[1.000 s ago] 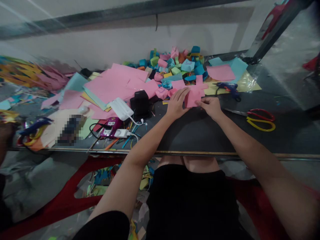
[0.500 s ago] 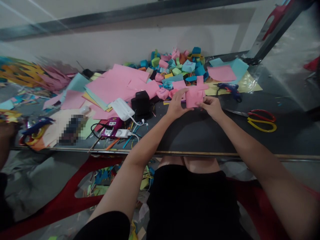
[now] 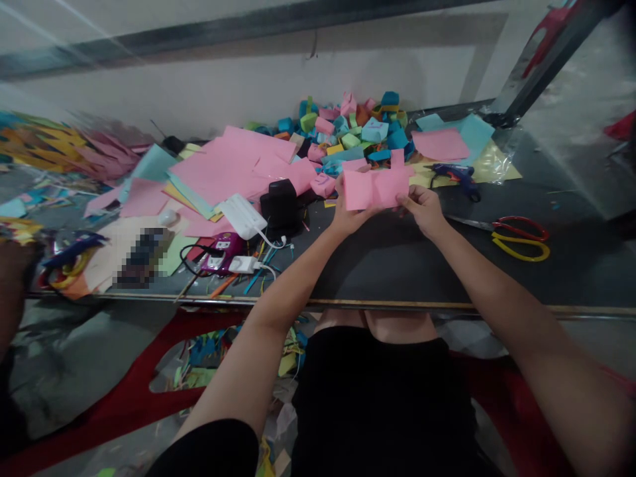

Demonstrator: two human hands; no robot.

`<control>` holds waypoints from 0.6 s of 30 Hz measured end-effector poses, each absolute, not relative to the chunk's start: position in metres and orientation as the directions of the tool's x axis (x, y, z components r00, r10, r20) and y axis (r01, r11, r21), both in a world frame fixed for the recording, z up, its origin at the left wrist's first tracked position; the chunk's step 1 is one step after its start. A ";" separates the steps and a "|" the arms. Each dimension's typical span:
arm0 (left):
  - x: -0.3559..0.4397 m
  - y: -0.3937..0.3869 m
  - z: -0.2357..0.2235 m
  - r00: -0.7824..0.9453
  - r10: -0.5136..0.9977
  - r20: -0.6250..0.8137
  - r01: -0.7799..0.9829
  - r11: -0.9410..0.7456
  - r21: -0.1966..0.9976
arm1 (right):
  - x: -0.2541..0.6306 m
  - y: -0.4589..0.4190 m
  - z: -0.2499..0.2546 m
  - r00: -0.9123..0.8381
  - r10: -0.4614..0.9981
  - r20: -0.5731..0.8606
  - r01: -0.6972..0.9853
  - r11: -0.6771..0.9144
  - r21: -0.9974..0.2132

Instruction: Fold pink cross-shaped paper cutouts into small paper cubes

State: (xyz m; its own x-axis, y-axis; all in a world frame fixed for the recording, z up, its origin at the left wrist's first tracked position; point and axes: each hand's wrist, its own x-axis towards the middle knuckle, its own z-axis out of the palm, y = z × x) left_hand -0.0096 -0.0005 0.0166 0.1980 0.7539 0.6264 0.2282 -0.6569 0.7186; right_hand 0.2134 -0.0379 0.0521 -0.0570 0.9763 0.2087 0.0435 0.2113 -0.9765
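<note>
Between my two hands is a piece of pink paper (image 3: pixel 376 189), creased down its middle and opened out above the table. My left hand (image 3: pixel 349 215) grips its left and lower side, with some fingers hidden behind the sheet. The right edge is pinched by my right hand (image 3: pixel 419 204), thumb in front. Just beyond the sheet lies a heap of small folded paper boxes (image 3: pixel 375 130) in pink, blue, green and yellow. Scissors (image 3: pixel 519 237) with red and yellow handles rest to the right of my right hand, their blades pointing toward it.
Behind the scissors lies a blue glue gun (image 3: pixel 457 177) near coloured sheets (image 3: pixel 442 144). Large pink sheets (image 3: pixel 248 159), a black adapter (image 3: pixel 279 207), a white power bank (image 3: pixel 243 216) and a purple power strip (image 3: pixel 223 252) fill the left. Another person's arm (image 3: pixel 12 278) shows at far left.
The pink paper, folded narrower half a second ago, is now opened wider toward the left. My left hand has shifted slightly, now partly behind it; my right hand keeps its grip at the right edge.
</note>
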 end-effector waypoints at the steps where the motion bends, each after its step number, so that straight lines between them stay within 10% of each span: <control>1: -0.008 -0.001 0.016 0.172 0.788 0.591 0.172 -0.615 0.769 | 0.213 -0.038 0.052 -0.061 0.978 0.201 0.039 0.203 -0.978; 5: 0.005 0.002 0.013 0.095 0.954 0.283 -0.162 -0.265 0.950 | 0.213 -0.037 0.051 -0.076 0.982 0.172 0.011 0.173 -0.985; 12: 0.010 -0.002 0.022 0.001 1.000 -0.006 -0.496 0.006 0.868 | 0.214 -0.032 0.044 -0.093 0.994 0.060 -0.013 0.059 -0.998; 18: -0.004 0.011 0.010 0.166 0.965 0.201 -0.025 -0.200 0.980 | 0.217 -0.037 0.049 -0.121 0.975 0.184 0.031 0.189 -0.981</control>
